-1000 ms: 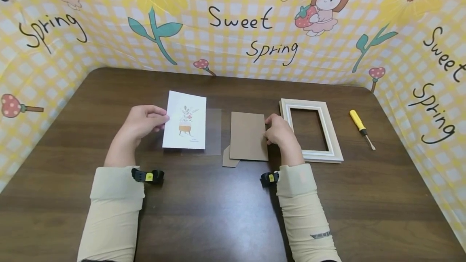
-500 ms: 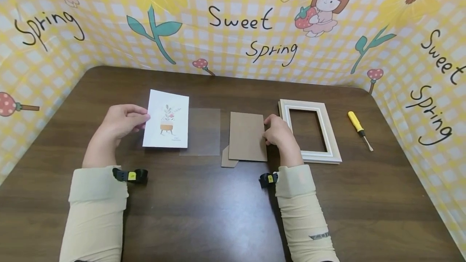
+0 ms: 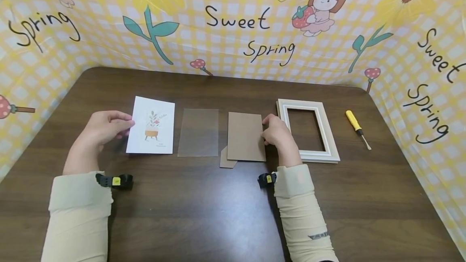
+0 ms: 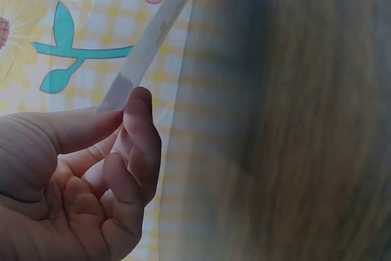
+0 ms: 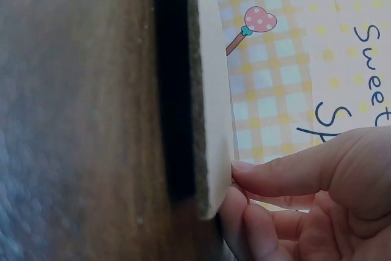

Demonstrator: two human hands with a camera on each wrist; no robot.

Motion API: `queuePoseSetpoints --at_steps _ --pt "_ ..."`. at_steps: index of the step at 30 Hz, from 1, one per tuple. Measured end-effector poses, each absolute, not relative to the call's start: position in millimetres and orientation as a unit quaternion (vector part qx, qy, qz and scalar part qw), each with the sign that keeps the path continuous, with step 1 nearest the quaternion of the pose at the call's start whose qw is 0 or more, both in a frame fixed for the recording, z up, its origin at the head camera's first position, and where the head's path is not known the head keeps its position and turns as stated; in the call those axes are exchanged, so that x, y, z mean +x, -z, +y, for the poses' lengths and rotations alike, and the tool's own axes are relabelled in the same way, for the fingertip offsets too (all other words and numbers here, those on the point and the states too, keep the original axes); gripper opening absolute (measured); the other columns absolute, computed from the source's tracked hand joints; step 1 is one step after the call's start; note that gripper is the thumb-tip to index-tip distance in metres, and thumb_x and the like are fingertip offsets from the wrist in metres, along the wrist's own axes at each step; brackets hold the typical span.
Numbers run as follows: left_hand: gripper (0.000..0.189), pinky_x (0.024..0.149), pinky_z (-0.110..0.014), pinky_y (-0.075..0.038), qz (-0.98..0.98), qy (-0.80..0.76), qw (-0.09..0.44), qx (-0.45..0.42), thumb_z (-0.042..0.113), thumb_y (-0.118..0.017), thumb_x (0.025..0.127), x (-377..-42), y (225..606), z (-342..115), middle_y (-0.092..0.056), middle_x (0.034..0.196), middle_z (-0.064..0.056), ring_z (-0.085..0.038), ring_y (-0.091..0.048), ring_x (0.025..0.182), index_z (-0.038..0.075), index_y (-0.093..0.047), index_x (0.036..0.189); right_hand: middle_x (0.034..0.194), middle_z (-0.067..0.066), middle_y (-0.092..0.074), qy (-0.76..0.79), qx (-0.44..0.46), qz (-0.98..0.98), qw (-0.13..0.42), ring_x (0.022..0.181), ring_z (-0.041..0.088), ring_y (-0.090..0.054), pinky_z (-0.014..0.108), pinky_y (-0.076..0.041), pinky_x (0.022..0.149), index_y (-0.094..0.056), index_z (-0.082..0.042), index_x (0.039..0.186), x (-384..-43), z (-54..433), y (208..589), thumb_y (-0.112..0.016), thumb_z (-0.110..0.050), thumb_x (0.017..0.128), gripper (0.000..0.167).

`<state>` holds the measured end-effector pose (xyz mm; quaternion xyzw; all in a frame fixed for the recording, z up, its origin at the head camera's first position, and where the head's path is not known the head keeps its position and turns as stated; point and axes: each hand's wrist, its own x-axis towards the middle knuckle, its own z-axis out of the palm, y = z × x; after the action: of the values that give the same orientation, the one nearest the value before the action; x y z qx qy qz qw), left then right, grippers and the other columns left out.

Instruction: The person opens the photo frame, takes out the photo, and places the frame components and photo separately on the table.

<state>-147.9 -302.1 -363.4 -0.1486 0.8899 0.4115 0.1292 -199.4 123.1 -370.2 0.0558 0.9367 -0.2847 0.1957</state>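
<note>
In the head view my left hand (image 3: 101, 130) pinches the left edge of a white card (image 3: 151, 124) printed with a potted plant. Thumb and forefinger meet on its thin edge in the left wrist view. On the right, my right hand (image 3: 278, 134) holds the right edge of a brown backing board (image 3: 245, 136); the right wrist view shows the thumb and fingers at the edge of that board (image 5: 214, 132). A small brown flap with cut corners (image 3: 225, 162) peeks out under the board's lower left corner. Between card and board lies a clear plastic sheet (image 3: 198, 132).
A white picture frame (image 3: 316, 156) with an open middle lies just right of my right hand. Farther right is a screwdriver (image 3: 354, 121) with a yellow handle. A yellow checked cloth (image 3: 233, 60) rises behind the dark wooden table (image 3: 204, 213).
My left hand has carried the card leftward, off the clear sheet it overlapped, and a little lower in view at the end. My right hand stays at the backing board.
</note>
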Motion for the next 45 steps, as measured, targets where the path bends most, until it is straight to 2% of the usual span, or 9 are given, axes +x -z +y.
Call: queuePoseSetpoints --at_steps 7,13,18,21,26,34,39,42,45 --pt "0.051 0.078 -0.033 -0.044 0.892 -0.403 0.144 -0.148 0.037 -0.059 0.099 -151.9 368.8 -305.5 -0.065 0.099 -0.004 -0.022 -0.058 0.092 -0.001 -0.052 0.133 0.100 0.018 -0.068 0.282 0.056 0.938 0.192 0.062 0.014 -0.066 0.031 -0.047 0.075 -0.054 -0.005 0.127 -198.0 123.9 372.1 -0.063 -0.004 0.091 0.037" --pt "0.054 0.081 -0.032 -0.044 0.890 -0.396 0.160 -0.156 0.039 -0.058 0.099 -151.3 376.0 -307.6 -0.057 0.121 -0.020 -0.029 -0.056 0.100 -0.001 -0.051 0.136 0.102 0.019 -0.068 0.282 0.049 0.939 0.189 0.059 0.012 -0.064 0.030 -0.047 0.074 -0.054 -0.004 0.127 -196.9 123.1 372.1 -0.063 -0.003 0.090 0.037" --pt "0.059 0.082 -0.031 -0.045 0.886 -0.399 0.168 -0.165 0.042 -0.055 0.100 -148.4 378.2 -308.2 -0.052 0.130 -0.024 -0.031 -0.055 0.106 -0.002 -0.049 0.138 0.100 0.018 -0.068 0.283 0.051 0.939 0.188 0.058 0.013 -0.064 0.030 -0.047 0.073 -0.054 -0.004 0.126 -196.8 122.2 371.0 -0.063 -0.003 0.090 0.037" --pt "0.057 0.082 -0.033 -0.045 0.888 -0.398 0.165 -0.164 0.042 -0.053 0.101 -147.5 378.3 -308.0 -0.054 0.128 -0.024 -0.029 -0.058 0.104 -0.002 -0.051 0.137 0.103 0.019 -0.067 0.287 0.053 0.937 0.191 0.059 0.013 -0.064 0.030 -0.047 0.073 -0.054 -0.004 0.127 -196.7 121.3 370.2 -0.062 -0.003 0.090 0.037" --pt "0.053 0.080 -0.036 -0.045 0.899 -0.382 0.157 -0.146 0.037 -0.052 0.102 -148.3 375.3 -308.9 -0.060 0.122 -0.027 -0.021 -0.065 0.091 -0.007 -0.052 0.133 0.109 0.021 -0.066 0.289 0.053 0.936 0.194 0.060 0.014 -0.065 0.031 -0.048 0.076 -0.052 -0.003 0.129 -195.9 120.3 369.9 -0.062 -0.002 0.091 0.040" --pt "0.057 0.088 -0.049 -0.049 0.907 -0.364 0.161 -0.133 0.038 -0.047 0.104 -145.9 368.0 -308.0 -0.052 0.130 -0.034 -0.042 -0.062 0.108 -0.011 -0.048 0.135 0.105 0.019 -0.067 0.286 0.055 0.936 0.196 0.060 0.013 -0.065 0.031 -0.048 0.076 -0.052 -0.004 0.130 -196.3 121.6 369.9 -0.062 -0.003 0.091 0.040" --pt "0.056 0.087 -0.050 -0.050 0.912 -0.354 0.164 -0.126 0.035 -0.048 0.104 -145.6 365.4 -306.8 -0.055 0.127 -0.035 -0.038 -0.066 0.102 -0.012 -0.048 0.133 0.110 0.021 -0.066 0.286 0.053 0.937 0.194 0.060 0.013 -0.064 0.033 -0.049 0.080 -0.052 -0.003 0.130 -196.8 123.0 370.4 -0.062 -0.003 0.091 0.040" --pt "0.056 0.085 -0.049 -0.050 0.915 -0.348 0.165 -0.123 0.035 -0.048 0.104 -145.6 363.3 -306.9 -0.057 0.126 -0.034 -0.034 -0.068 0.098 -0.012 -0.049 0.133 0.107 0.020 -0.067 0.284 0.054 0.937 0.196 0.059 0.012 -0.064 0.035 -0.050 0.083 -0.052 -0.003 0.131 -196.6 123.3 371.5 -0.062 -0.004 0.092 0.040" --pt "0.056 0.085 -0.049 -0.050 0.917 -0.345 0.160 -0.118 0.036 -0.047 0.104 -143.8 359.9 -304.8 -0.057 0.127 -0.034 -0.037 -0.067 0.101 -0.012 -0.048 0.134 0.101 0.018 -0.067 0.281 0.055 0.938 0.196 0.059 0.013 -0.064 0.035 -0.050 0.083 -0.052 -0.003 0.131 -196.2 123.7 372.0 -0.063 -0.005 0.092 0.040"
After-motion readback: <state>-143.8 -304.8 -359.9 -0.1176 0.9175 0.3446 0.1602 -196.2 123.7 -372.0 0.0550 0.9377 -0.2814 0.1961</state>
